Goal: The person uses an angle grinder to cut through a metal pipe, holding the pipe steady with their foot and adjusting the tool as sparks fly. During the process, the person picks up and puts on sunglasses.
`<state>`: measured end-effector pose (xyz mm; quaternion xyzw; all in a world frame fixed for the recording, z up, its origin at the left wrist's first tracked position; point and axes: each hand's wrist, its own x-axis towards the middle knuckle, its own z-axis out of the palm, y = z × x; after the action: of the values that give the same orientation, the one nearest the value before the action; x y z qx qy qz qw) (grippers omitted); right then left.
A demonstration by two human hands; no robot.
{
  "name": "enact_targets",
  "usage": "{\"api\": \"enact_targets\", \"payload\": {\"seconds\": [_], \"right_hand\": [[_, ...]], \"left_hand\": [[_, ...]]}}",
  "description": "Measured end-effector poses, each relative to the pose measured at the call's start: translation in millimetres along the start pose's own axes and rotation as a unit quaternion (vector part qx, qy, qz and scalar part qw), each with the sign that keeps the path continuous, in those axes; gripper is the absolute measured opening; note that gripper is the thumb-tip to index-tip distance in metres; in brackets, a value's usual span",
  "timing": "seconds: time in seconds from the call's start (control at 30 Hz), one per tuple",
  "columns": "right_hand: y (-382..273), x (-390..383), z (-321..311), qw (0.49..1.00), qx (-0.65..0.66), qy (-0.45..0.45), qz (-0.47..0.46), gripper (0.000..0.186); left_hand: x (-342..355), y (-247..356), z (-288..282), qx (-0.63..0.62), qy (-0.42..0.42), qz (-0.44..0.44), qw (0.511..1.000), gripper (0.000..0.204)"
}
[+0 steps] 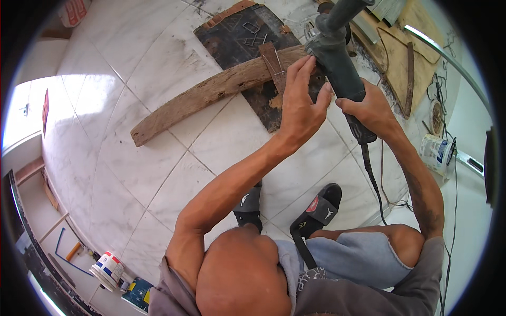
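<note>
My right hand (371,108) is wrapped round the rear body of a dark angle grinder (337,66), which has a stout side handle (345,11) sticking up at its front. A cord trails down from its back end. Beside the grinder, my left hand (301,105) is open, its fingers stretched up toward the tool's head; whether the fingertips touch it I cannot tell. Under the grinder's front lies the end of a long curved wooden plank (211,92). A short wood strip (273,63) with thin metal pieces on it lies across the plank. The grinder's disc is mostly hidden.
The plank rests partly on a worn black board (224,50) with metal bits on it, over white floor tiles. Wooden panels (403,58) lie at the right, near a white bucket (436,152) and loose cables. Paint tubs (108,268) stand at the lower left.
</note>
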<state>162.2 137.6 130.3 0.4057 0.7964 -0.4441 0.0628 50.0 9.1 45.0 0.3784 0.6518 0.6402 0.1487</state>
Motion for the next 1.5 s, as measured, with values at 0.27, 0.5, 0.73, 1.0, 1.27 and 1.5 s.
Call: {"api": "enact_targets", "payload": {"seconds": [0.27, 0.5, 0.73, 1.0, 1.27, 1.5], "right_hand": [[12, -19, -7, 1.0, 0.015, 0.006, 0.006, 0.045], [22, -27, -12, 1.0, 0.02, 0.01, 0.016, 0.044], [25, -27, -12, 1.0, 0.012, 0.014, 0.022, 0.045], [21, -22, -6, 1.0, 0.014, 0.005, 0.023, 0.047], [20, -19, -5, 1.0, 0.002, -0.002, 0.031, 0.047], [17, -14, -6, 0.999, -0.006, -0.015, 0.044, 0.05]], "left_hand": [[-12, 17, 11, -0.009, -0.017, 0.0, 1.0, 0.057], [-14, 14, 19, -0.019, -0.054, -0.014, 0.998, 0.055], [-13, 11, 21, -0.012, -0.062, -0.018, 0.998, 0.055], [-14, 8, 14, -0.005, -0.06, -0.031, 0.998, 0.056], [-13, 5, 15, -0.004, -0.049, -0.025, 0.998, 0.056], [-3, -7, 8, -0.006, -0.022, -0.064, 0.998, 0.049]]}}
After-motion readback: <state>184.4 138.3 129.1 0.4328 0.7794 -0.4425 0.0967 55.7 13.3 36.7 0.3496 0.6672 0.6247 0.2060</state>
